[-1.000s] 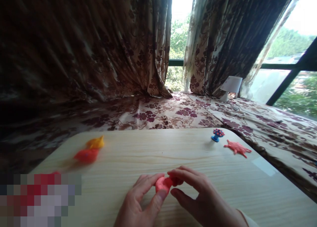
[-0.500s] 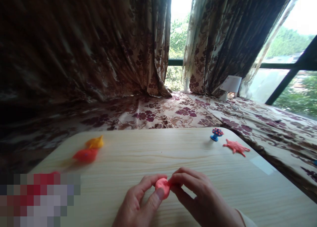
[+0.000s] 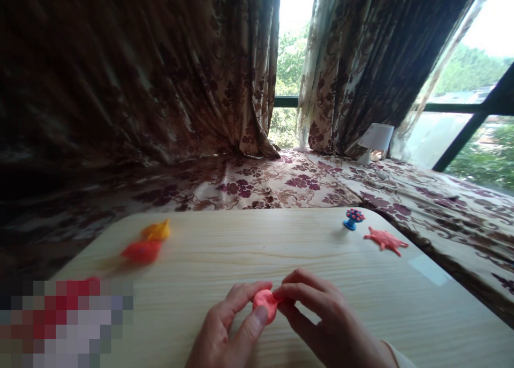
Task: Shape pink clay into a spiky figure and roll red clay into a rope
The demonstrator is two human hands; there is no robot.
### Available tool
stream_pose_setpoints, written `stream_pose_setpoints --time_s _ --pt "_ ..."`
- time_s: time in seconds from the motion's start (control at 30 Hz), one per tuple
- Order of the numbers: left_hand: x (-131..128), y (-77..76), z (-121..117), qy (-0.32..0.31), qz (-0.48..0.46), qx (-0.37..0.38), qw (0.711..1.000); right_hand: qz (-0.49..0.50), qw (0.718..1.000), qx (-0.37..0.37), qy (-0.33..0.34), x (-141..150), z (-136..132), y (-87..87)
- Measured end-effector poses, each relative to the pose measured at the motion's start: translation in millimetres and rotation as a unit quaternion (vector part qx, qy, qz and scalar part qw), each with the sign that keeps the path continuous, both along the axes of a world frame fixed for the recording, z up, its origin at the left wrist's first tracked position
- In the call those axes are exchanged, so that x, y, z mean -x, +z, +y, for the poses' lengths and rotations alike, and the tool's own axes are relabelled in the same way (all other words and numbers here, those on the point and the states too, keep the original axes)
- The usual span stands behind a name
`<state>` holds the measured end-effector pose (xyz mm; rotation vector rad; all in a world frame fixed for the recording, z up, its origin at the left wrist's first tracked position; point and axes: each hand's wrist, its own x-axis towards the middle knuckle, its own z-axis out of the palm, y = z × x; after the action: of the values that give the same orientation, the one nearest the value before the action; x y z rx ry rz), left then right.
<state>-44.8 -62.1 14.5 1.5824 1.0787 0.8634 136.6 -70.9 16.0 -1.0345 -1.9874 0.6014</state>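
A small lump of coral-pink modelling clay [image 3: 264, 302] is held between my two hands, above the near middle of the table. My left hand [image 3: 235, 325] grips it from the left, thumb across its front and fingers behind. With thumb and fingertips, my right hand [image 3: 317, 309] pinches the clay's right edge, where a bit is drawn out. The tips of the right fingers partly hide that bit.
On the pale wooden table [image 3: 225, 234], a blue mushroom-shaped clay figure with pink dots [image 3: 352, 219] and a flat coral clay piece with stubby limbs [image 3: 385, 240] lie at the far right. Yellow clay [image 3: 156, 230] and red clay [image 3: 141, 251] sit far left. A lamp [image 3: 376, 137] stands behind.
The view has shifted very slightly, moving everything a little to the right in the picture. Both hands keep the same hold on the clay.
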Motion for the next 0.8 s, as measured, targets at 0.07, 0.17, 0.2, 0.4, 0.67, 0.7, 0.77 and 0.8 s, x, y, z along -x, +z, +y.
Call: stream_pose_setpoints --time_s 0.07,0.17,0.2,0.4,0.67,0.7,0.77,0.8 --pt "-1 2.0 -1 0.005 0.0 -0.007 1.0 -0.002 1.0 0.004 -0.005 0 0 0.1" --pt "-4 3.7 -2 0.022 0.004 -0.027 0.999 0.002 1.0 0.004 -0.017 2 0 -0.3" --pt "-5 3.8 -2 0.034 0.004 -0.038 0.999 0.007 1.0 0.003 -0.022 3 0 -0.7" --pt "-8 0.2 -4 0.099 0.007 -0.103 0.99 0.016 0.998 0.021 -0.063 2 4 -6.2" --pt "9 -15.3 12 0.14 0.132 -0.26 0.946 -0.003 0.99 0.054 -0.128 -12 17 -17.4" --pt "11 -17.3 16 0.14 0.155 -0.287 0.935 0.0 0.989 0.056 -0.133 -14 19 -18.6" --pt "14 -20.5 21 0.134 0.207 -0.318 0.915 0.009 0.988 0.057 -0.143 -17 23 -20.8" --pt "15 -21.6 24 0.128 0.235 -0.321 0.909 0.014 0.988 0.055 -0.144 -18 24 -21.8"
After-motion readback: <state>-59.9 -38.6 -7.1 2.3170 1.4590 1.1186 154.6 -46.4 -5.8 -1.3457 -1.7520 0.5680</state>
